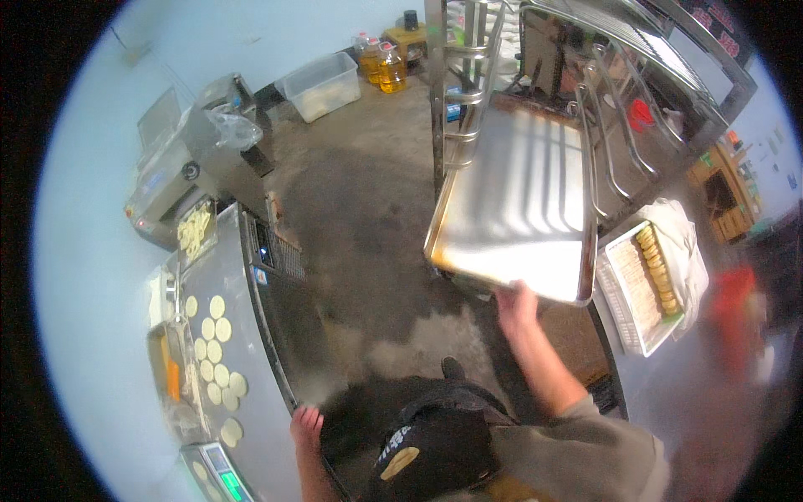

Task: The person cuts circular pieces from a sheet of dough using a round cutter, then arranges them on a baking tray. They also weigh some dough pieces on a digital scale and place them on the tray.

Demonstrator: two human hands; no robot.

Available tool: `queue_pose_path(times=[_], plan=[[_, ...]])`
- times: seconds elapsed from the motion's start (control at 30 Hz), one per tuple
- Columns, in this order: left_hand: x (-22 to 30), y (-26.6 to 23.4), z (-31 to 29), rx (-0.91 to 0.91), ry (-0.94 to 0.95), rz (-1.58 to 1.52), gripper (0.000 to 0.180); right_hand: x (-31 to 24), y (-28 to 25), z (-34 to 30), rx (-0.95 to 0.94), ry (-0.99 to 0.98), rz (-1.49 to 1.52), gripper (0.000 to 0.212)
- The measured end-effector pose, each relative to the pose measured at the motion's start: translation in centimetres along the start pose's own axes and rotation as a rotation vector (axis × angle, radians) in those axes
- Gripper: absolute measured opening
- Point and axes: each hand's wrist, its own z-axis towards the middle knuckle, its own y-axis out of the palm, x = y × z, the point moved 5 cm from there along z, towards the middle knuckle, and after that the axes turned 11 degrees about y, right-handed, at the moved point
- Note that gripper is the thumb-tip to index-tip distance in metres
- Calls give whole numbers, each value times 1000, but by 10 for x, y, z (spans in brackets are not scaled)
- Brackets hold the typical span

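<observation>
Silvery metal, browned along its rim, is forming the wide tray [510, 209] at 2 o'clock, its far end showing between the side rails of a steel rack [437, 125] and its near edge jutting toward the person. The right hand [518, 308], at 4 o'clock, is gripping that near edge, fingers wrapping the rim; the left hand [307, 422], at 7 o'clock, is lying along the edge of a grey surface [261, 402], and whether its fingers are gripping there cannot be told. Pale dough rounds [222, 330] are lying at 8 o'clock. With only one hand holding it, the tray could be twisting and jamming, or dropping if its sides are not resting on rails, which is not showing clearly. A sideways swing could be knocking the white basket [615, 305] just past 3 o'clock. Reddish characters are standing on a dark sign [713, 21] at 2 o'clock, white lettering is crossing the black garment [443, 439] at 6 o'clock, and a scale [224, 473] is glowing green at 7 o'clock.
</observation>
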Motion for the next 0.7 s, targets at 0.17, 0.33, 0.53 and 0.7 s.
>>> queue_pose_path(times=[0.17,0.33,0.53,0.7], plan=[[-9,180,8,-158,-32,233,51,84,-104,-153,-84,276,-110,23],[-16,320,-46,-474,-112,262,53,95,-206,-278,-34,572,-492,30],[-48,320,-109,-640,-202,145,46,89,-283,-374,47,568,-753,35],[-37,194,-187,-263,-134,106,38,113,-297,-359,-306,813,-720,44]])
